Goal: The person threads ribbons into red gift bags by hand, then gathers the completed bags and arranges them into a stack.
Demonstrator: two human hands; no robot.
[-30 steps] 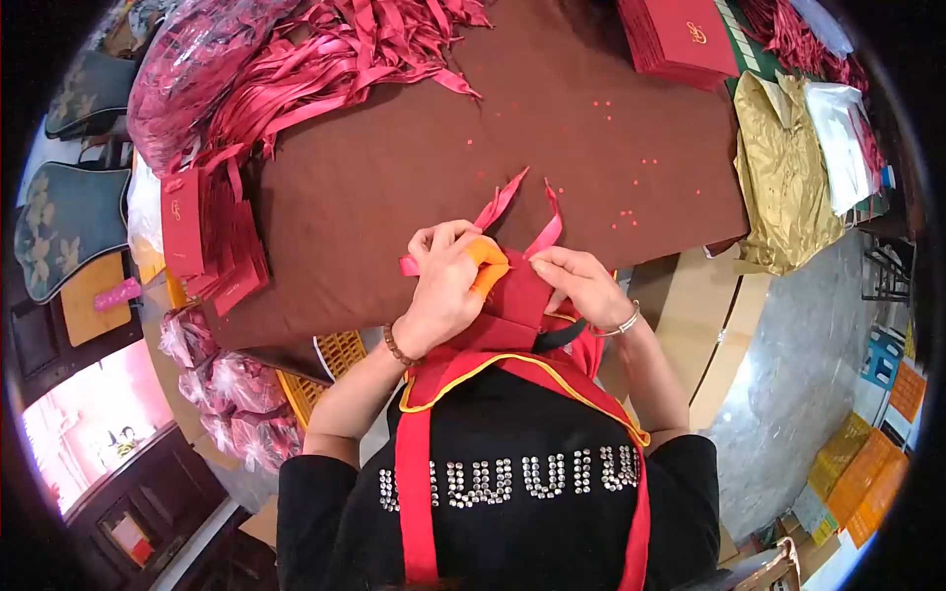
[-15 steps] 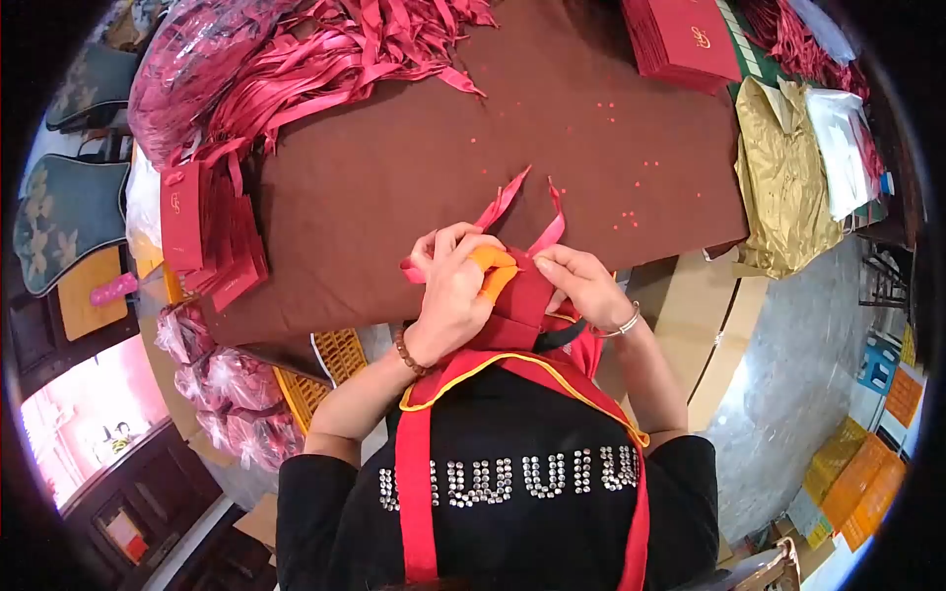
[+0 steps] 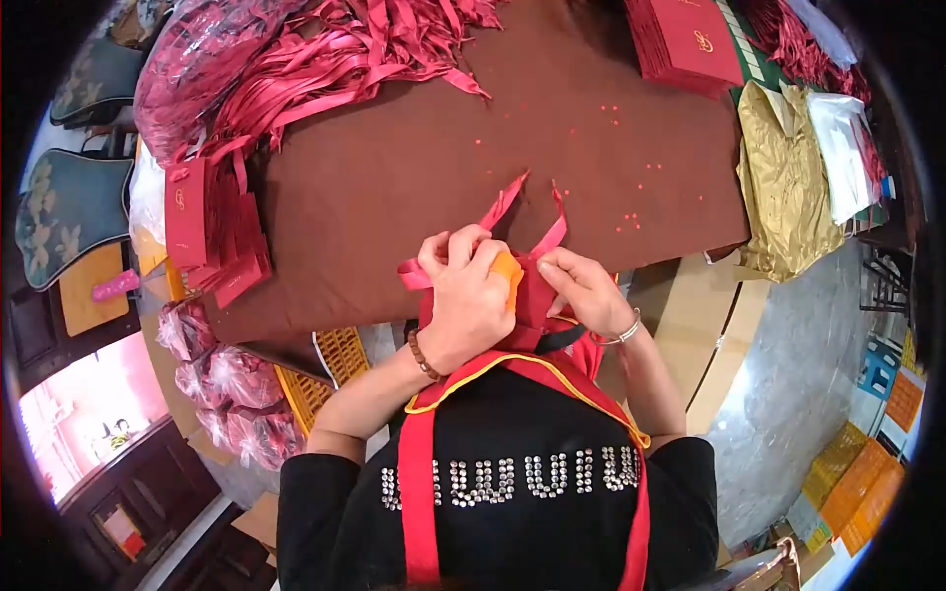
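Observation:
Just past the table's near edge, a small red paper bag [image 3: 535, 298] is held in front of my chest. My left hand [image 3: 467, 295], with an orange cover on its fingers, is closed over the bag's left side and top; its fingertips are partly hidden. On the right, my right hand [image 3: 589, 295] pinches the bag's upper edge beside a ribbon. Two ribbon ends stick up from the bag, a left ribbon end [image 3: 505, 201] and a right ribbon end [image 3: 553, 232]. A loop of ribbon shows left of my left hand.
A brown cloth-covered table [image 3: 394, 197] carries scattered red bits. Loose red ribbons [image 3: 345, 64] heap at the back left. Folded red bags stand in a left stack [image 3: 187, 212] and a right stack [image 3: 695, 44]. Gold wrapping [image 3: 783, 187] hangs at the right edge.
My left hand has shifted slightly right and turned over the bag, its orange-covered fingers moving with it. My right hand keeps its pinch at nearly the same spot.

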